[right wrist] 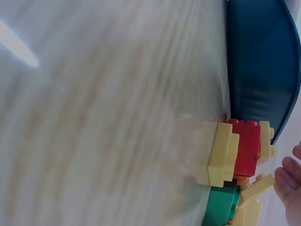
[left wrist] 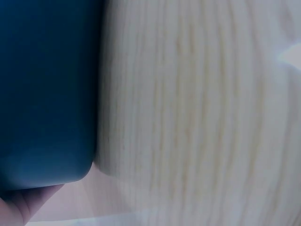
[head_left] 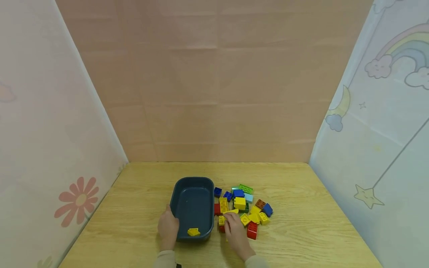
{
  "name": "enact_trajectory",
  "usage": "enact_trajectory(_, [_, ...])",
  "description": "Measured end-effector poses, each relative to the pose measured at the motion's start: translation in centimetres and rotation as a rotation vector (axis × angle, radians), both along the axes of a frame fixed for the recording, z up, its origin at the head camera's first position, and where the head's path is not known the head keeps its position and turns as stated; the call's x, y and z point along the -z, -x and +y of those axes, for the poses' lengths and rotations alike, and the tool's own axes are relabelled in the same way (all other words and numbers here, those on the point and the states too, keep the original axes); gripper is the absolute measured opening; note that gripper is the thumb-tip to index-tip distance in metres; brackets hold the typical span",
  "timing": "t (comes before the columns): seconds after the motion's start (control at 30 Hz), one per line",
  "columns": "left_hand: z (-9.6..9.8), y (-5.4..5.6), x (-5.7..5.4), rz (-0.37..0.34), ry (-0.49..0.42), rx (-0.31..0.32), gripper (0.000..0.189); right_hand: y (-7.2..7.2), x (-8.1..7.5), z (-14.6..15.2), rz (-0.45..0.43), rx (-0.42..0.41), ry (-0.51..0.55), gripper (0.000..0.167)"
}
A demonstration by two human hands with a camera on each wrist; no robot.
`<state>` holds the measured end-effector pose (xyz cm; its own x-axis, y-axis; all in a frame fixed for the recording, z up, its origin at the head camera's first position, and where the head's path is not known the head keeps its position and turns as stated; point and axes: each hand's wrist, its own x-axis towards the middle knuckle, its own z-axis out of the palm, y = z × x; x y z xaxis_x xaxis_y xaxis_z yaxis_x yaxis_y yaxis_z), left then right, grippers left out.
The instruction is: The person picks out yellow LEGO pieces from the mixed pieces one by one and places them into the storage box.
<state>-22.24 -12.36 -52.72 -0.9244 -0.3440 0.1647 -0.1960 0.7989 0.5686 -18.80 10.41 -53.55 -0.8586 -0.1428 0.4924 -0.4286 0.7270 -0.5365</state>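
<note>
We see the right hand's fingers (right wrist: 285,187) reaching down to a tilted yellow brick (right wrist: 256,190), the tips at its raised end; we cannot tell whether they pinch it or only touch it. The right hand (head_left: 237,233) slants forward and toward the left from its wrist, back upward, low over the near side of the brick pile (head_left: 239,203).

We find the left hand (head_left: 168,226) gripping the near left side of a dark blue bin (head_left: 191,208), its fingers along the outer wall and the thumb side over the rim. This hand points almost straight ahead, and in the left wrist view we catch only a small part of it past the bin's edge.

Both forearms enter from the near edge in pale sleeves (head_left: 165,258). Inside the bin, at its near end, we see a small yellow piece (head_left: 193,232). The pile lies just beside the bin on its right, a loose mix of yellow, red, blue, green and brown bricks, some resting on others.

Beneath everything we see a wood-grain worktop (head_left: 301,212). Beyond it stands a creased tan backdrop (head_left: 218,82), between pale side walls printed with a flower (head_left: 79,200), a rainbow (head_left: 410,41) and a hanging star (head_left: 368,195).
</note>
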Motion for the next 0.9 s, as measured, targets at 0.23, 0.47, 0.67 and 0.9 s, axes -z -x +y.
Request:
enact_trajectory(0.23, [0.0,-0.1,-0.1,-0.006,0.004,-0.001,0.055,0.2,0.0,0.9,0.051,-0.004,0.055,0.019])
enact_trajectory(0.47, [-0.1,-0.1,-0.3,-0.001,-0.010,0.001,0.055,0.7,0.2,2.4,0.038,0.047,0.096,0.025])
enact_trajectory(0.67, [-0.1,-0.1,-0.4,-0.015,-0.016,0.000,0.056,0.5,0.3,2.8,-0.138,0.022,0.059,0.025])
enact_trajectory(0.9, [-0.1,-0.2,-0.3,-0.013,-0.010,0.002,0.056,0.2,0.4,2.7,-0.185,-0.006,-0.024,0.022])
